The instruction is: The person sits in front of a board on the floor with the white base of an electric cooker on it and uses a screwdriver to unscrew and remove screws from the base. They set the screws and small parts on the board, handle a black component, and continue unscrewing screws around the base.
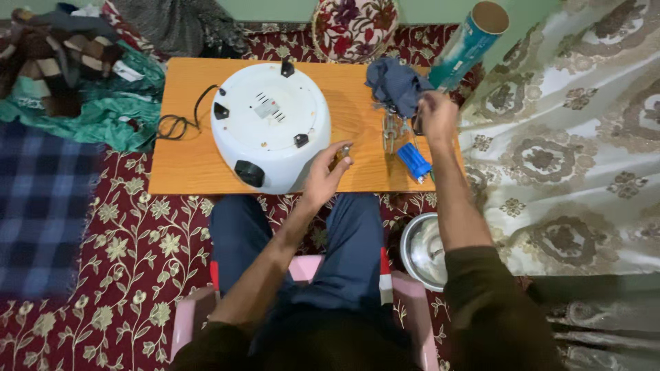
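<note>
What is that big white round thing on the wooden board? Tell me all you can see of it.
The white round appliance lies upside down on the wooden board, base facing up. It looks like smooth plastic, with black feet, vent slots, a central label and a black cord trailing left. The left hand rests at its right edge.

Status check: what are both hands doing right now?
Left hand pinching small metal piece beside upturned white round appliance. Right hand gripping dark tool handle near blue cloth. Pliers lying between.

Both arms reach forward, hands closed.
The left hand [326, 175] pinches with fingertips together; the right hand [437, 117] is fisted, farther out, wrist raised.
</note>
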`<state>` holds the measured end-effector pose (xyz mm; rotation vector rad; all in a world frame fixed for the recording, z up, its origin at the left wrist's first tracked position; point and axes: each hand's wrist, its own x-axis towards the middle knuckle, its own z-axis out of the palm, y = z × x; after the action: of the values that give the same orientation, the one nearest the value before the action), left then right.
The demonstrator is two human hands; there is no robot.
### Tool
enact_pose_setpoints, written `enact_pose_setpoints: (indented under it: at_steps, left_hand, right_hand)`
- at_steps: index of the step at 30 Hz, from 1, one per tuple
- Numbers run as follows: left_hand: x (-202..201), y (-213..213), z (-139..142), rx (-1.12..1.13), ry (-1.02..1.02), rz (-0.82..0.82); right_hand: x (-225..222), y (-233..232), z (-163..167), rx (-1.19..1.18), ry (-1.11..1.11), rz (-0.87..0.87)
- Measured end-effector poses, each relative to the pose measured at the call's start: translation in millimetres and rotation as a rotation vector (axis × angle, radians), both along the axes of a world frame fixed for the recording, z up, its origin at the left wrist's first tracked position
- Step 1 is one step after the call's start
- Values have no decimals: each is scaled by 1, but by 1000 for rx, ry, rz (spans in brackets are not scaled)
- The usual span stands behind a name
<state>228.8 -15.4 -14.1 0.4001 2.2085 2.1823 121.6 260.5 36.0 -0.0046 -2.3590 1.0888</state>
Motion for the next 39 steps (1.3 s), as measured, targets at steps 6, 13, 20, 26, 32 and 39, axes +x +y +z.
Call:
enact_pose_setpoints:
  at_steps: [6, 13, 20, 26, 32, 39]
  left_hand:
    - [-25, 22, -21, -110, 9, 11]
    - [-58, 56, -51, 214, -113, -139]
    - [-62, 56, -54, 127, -96, -158]
    - [-57, 53, -45, 190, -101, -142]
    - [-53, 46, -46, 231, -120, -125]
    - [-48, 22, -23, 183, 31, -13]
  right_hand:
    - [-54, 32, -40, 311, -346, 28]
    - [-78, 36, -73, 313, -306, -48]
    - [-77, 58, -105, 574, -678, -241]
    - [-80, 55, -111, 565, -720, -200]
    - [-63, 44, -63, 205, -571, -134]
    - [5, -33, 15, -688, -180, 469]
